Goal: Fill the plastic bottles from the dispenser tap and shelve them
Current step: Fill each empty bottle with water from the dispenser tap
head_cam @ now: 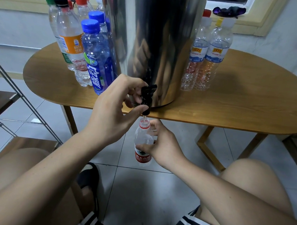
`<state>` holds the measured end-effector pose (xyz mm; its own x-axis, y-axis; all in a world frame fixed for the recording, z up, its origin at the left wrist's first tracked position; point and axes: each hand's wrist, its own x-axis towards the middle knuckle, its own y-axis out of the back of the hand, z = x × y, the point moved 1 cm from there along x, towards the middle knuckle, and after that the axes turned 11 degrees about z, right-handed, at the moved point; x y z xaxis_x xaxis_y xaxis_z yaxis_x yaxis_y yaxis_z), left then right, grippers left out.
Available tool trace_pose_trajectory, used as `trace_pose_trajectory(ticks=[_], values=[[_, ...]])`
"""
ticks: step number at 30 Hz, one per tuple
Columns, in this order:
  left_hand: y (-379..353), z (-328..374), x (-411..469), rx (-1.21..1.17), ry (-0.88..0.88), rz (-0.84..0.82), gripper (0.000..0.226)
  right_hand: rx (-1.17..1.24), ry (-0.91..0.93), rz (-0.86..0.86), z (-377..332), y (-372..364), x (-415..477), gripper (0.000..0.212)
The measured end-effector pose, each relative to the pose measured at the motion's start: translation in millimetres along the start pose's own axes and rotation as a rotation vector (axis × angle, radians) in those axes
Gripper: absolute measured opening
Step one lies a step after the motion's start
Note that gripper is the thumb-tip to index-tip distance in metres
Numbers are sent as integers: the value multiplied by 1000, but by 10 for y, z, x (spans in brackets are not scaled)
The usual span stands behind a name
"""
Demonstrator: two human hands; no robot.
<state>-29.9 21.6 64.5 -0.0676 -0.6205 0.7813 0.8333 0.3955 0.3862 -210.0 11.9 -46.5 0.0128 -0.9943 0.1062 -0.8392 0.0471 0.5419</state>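
A tall steel dispenser [151,40] stands on the oval wooden table [244,103], its black tap [147,96] hanging over the front edge. My left hand [113,109] grips the tap, thumb under it and fingers on the lever. Below the spout, my right hand [160,146] holds an uncapped clear bottle with a red label [142,142] upright, its mouth just under the tap. A thin stream runs into the bottle's neck.
Several capped bottles [88,52] stand left of the dispenser, and two clear bottles [206,54] to its right. A metal-framed shelf with wooden boards [9,102] is at the left. My knees and a tiled floor lie below.
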Motion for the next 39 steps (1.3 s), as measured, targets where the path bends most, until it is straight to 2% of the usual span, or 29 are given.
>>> trace_pose_trajectory(ticks=[39], values=[[-6, -4, 1, 15, -27, 7, 45, -21, 3, -17, -44, 26, -16, 76]])
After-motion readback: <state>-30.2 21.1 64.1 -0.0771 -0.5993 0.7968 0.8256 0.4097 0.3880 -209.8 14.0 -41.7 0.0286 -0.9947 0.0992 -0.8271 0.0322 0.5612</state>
